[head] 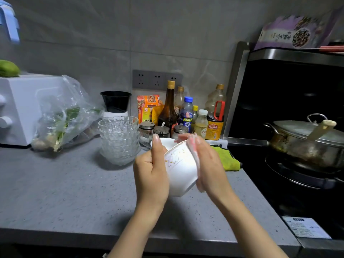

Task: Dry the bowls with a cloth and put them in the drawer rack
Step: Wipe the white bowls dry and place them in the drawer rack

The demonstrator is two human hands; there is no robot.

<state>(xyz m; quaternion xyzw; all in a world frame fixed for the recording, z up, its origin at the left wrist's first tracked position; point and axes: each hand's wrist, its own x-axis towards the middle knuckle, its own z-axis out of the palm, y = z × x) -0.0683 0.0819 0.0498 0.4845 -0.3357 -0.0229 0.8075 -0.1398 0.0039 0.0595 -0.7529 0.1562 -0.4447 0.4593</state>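
White appliance (18,108): stood at the far left of the grey desk (65,192), with a green fruit (8,68) laid on its top.
Plastic bag (63,116): slumped against the appliance's right side; green stems and pale roots are seen through it.
Glass bowls (119,140): stacked one inside another on the desk, just right of the bag and left of the hands.
Black cup (115,101): set behind the glass stack, near the wall.
Left grip (150,172): clasped on the white bowl from the left, the thumb laid up along the rim and the fingers curled beneath it.
White bowl (178,164): held above the desk between both hands, tilted so that its mouth is turned away and to the left; a gold pattern is seen below the rim.
Cloth (194,155): white and pink, pressed flat on the bowl's right outer wall.
Right grip (210,164): cupped over the cloth, which is clamped against the bowl by palm and curved fingers; the fingertips are blurred.
Bottles and jars (186,116): crowded at the wall behind the hands.
Yellow-green rag (228,159): laid on the desk just right of the right hand, at the stove's edge.
Lidded pot (307,140): set on the dark stove at the far right.
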